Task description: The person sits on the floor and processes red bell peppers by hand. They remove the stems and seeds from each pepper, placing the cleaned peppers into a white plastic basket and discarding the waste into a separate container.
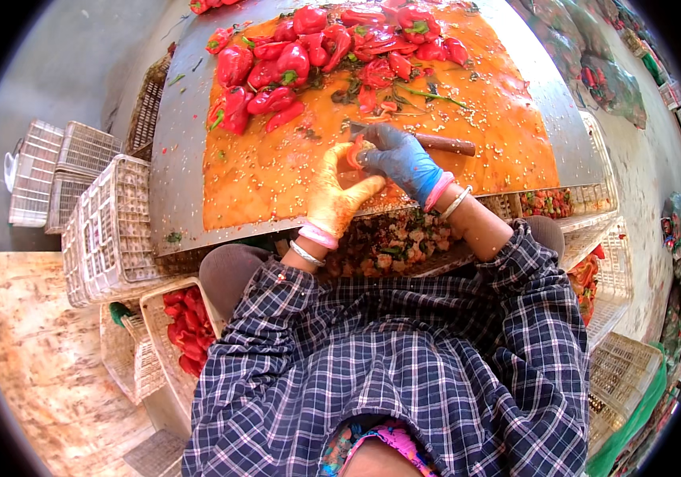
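In front of me, over the orange-stained board (257, 191), my two gloved hands meet at a small red pepper piece (354, 152). My left hand (335, 194), in a yellow-stained glove, curls around its near side, thumb held apart. My right hand (405, 160), in a blue glove, pinches the piece from the other side. A knife with a brown wooden handle (446, 143) lies just behind the right hand, which hides part of it. Whole and cut red bell peppers (292, 62) are heaped beyond the hands, with pale seeds scattered around.
Below the metal table's (176, 179) front edge is a crate of pepper cores (403, 241). At left, a crate holds red pepper pieces (188, 328), beside a tall white plastic crate (116, 232). Another crate (611, 280) stands at right. Net sacks (614, 89) lie on the floor.
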Demonstrator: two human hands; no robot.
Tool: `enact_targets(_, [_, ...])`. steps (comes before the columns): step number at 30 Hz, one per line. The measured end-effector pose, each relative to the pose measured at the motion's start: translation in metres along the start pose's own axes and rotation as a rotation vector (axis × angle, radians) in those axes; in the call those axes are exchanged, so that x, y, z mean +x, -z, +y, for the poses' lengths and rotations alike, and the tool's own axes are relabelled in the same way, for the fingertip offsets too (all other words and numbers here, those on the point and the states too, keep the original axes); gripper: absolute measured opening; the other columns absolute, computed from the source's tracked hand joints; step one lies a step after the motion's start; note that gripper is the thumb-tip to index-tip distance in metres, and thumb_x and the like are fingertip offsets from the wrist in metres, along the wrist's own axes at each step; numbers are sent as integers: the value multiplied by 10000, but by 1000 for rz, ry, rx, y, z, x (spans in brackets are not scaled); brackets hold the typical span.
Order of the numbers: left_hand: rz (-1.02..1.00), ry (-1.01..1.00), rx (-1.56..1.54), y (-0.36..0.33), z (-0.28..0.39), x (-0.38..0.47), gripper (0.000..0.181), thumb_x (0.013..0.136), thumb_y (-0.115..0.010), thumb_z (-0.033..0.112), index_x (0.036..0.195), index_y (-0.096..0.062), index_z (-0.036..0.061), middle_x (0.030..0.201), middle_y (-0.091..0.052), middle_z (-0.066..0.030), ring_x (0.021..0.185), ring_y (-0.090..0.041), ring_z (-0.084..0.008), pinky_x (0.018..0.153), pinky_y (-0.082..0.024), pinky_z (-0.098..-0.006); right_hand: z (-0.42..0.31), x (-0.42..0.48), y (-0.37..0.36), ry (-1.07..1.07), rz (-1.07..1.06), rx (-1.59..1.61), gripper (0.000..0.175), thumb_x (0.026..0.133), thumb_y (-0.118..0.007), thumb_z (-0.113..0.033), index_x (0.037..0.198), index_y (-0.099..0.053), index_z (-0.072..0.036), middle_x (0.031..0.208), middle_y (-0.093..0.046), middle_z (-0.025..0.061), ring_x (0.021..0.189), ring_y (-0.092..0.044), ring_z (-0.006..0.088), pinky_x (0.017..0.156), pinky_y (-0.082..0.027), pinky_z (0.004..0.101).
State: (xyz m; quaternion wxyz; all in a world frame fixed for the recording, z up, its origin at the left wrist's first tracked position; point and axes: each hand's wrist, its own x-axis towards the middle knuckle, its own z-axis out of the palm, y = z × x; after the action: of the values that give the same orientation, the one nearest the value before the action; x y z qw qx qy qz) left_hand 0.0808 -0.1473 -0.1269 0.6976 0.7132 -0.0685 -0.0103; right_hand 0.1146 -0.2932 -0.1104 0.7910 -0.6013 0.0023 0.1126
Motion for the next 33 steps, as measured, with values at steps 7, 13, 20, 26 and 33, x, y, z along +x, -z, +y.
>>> enact_targets(7, [-45, -27, 366, 6, 14, 1, 274, 864, -654, 40, 1131, -652, -21, 886, -672, -41, 797, -619, -108, 751, -511, -264, 12, 2, 17, 398, -119, -581, 180, 900, -665, -122, 1027, -597, -14, 806, -614, 23, 688, -580, 109, 630, -501, 265])
enact_targets(13, [-77, 112, 197, 12, 18, -4, 184, 911, -625, 67, 1063, -677, -24, 868, -681, -32, 795, -603, -80, 704, -501, -251, -26, 4, 32, -283, -344, -261, 167, 935, -609, -134, 1048, -604, -11, 815, -622, 32, 624, -594, 129, 557, -473, 256])
enact_targets(20, [-94, 163, 58, 18, -2, 2, 153, 901, -651, 39, 1039, -681, -21, 913, -696, -38, 799, -617, -89, 701, -513, -241, -23, 11, 56, -235, -574, -90, 296, 862, -593, -16, 1153, -638, 14, 1073, -656, 56, 708, -591, 81, 554, -423, 206])
enact_targets(26, [164, 93, -69, 39, -14, 23, 155, 925, -599, 8, 1068, -659, -4, 991, -681, -51, 897, -640, -145, 793, -523, -255, -61, 3, 72, -96, -258, -311, 241, 902, -593, -97, 1119, -690, -56, 974, -661, 13, 724, -589, 68, 574, -457, 213])
enact_targets(33, [310, 200, -387, 34, 4, 24, 170, 950, -560, 28, 1118, -583, 18, 1085, -641, -77, 938, -640, -179, 866, -528, -301, -50, -21, 44, 0, 41, -1150, 336, 874, -712, -395, 988, -737, -80, 728, -650, 44, 671, -634, 89, 553, -495, 249])
